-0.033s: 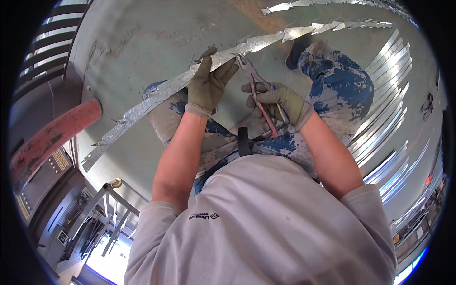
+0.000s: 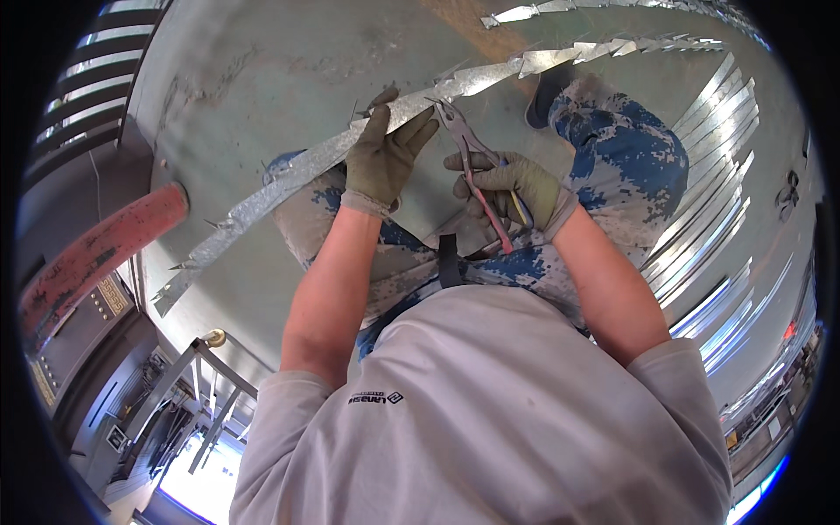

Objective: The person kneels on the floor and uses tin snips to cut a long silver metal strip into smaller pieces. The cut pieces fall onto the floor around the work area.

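Observation:
A long galvanized metal strip with pointed spikes along its edges (image 2: 328,153) runs slantwise from the lower left across my lap to the upper right. My left hand (image 2: 385,162), in an olive work glove, grips it near its middle, thumb and fingers wrapped about its edge. My gloved right hand (image 2: 516,188) holds pliers (image 2: 468,144) with worn red and blue-yellow handles, which are spread apart. The pliers' jaws meet the strip's near edge just right of my left fingers; whether they pinch a spike I cannot make out.
Many shiny metal strips (image 2: 700,149) lie side by side on the floor at the right. Another spiked strip (image 2: 560,7) lies at the far edge. A red curved pipe (image 2: 114,254) is at the left, with a dark slatted frame (image 2: 101,87) behind it and a metal railing (image 2: 188,367) nearer.

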Tool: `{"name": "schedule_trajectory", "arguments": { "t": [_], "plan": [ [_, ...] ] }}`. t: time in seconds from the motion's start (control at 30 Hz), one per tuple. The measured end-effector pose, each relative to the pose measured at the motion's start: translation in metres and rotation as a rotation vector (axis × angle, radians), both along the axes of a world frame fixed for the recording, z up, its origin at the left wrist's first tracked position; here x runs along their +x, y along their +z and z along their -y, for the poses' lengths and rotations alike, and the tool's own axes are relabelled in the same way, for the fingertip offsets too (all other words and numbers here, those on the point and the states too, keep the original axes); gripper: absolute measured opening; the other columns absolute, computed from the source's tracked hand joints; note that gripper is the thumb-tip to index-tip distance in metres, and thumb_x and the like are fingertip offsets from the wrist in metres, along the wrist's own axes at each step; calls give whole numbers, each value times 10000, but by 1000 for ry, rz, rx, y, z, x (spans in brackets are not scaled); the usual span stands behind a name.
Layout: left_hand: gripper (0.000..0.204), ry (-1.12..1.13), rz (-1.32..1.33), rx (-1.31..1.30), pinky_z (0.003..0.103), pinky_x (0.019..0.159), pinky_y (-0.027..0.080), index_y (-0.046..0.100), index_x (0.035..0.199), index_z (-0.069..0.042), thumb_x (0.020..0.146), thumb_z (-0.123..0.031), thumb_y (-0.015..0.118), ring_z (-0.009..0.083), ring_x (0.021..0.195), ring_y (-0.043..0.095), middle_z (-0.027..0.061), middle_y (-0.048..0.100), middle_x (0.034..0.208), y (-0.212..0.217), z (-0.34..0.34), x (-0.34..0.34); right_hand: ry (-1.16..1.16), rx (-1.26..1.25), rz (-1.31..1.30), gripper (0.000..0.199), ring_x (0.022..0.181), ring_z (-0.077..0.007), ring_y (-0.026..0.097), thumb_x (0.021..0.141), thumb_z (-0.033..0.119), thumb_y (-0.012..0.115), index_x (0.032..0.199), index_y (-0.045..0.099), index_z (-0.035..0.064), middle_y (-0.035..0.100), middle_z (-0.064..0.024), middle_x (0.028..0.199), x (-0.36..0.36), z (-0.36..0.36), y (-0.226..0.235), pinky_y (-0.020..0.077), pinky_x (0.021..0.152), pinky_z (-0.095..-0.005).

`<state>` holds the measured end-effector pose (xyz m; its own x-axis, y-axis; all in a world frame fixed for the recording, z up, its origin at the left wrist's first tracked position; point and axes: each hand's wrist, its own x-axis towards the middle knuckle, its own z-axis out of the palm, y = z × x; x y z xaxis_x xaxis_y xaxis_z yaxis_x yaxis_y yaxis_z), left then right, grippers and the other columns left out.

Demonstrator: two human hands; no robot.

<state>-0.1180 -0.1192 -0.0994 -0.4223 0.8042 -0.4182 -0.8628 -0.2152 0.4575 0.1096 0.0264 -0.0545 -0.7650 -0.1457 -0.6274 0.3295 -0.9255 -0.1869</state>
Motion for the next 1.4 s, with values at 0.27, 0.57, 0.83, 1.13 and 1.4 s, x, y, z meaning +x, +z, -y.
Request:
{"name": "schedule_trajectory", "arguments": {
  "t": [0.27, 0.57, 0.83, 1.13, 1.4],
  "plan": [
    [461, -23, -32, -58, 586, 1223, 500, 522, 1568, -116, 1144, -278, 602, 374, 1399, 652, 175, 658, 1510, 4, 1, 6, -24, 121, -10, 489, 850, -234, 796, 1011, 49, 727, 1495, 654, 47, 817, -131, 1127, -4, 18, -5, 677, 798, -391],
    [459, 288, -54, -82, 646, 1260, 397, 571, 1571, -155, 1120, -237, 579, 372, 1498, 541, 158, 615, 1566, 41, 36, 10, -22, 230, -29, 505, 923, -276, 795, 1017, 65, 701, 1514, 619, 30, 786, -161, 1194, 2, 18, 5, 680, 817, -436],
    [499, 345, 52, -95, 595, 1216, 490, 514, 1569, -91, 1183, -406, 507, 370, 1432, 617, 187, 620, 1550, 57, 62, 0, -63, 161, -104, 452, 914, -290, 798, 1057, 96, 683, 1497, 616, 16, 783, -164, 1177, 14, 13, 14, 683, 762, -466],
    [521, 306, -119, -144, 519, 1112, 626, 511, 1529, -27, 1187, -419, 486, 361, 1316, 707, 216, 652, 1496, 46, 62, 2, -112, 50, -142, 438, 889, -286, 800, 1096, 170, 669, 1506, 611, 26, 791, -150, 1149, 19, 18, 7, 685, 752, -461],
    [459, 297, -135, -232, 549, 1155, 579, 534, 1521, -76, 1189, -391, 495, 376, 1341, 686, 199, 625, 1543, 36, 64, 1, -128, -53, -215, 409, 1007, -315, 804, 1082, 125, 645, 1476, 608, 25, 778, -178, 1221, 12, 23, -11, 684, 857, -474]
  ]
}}
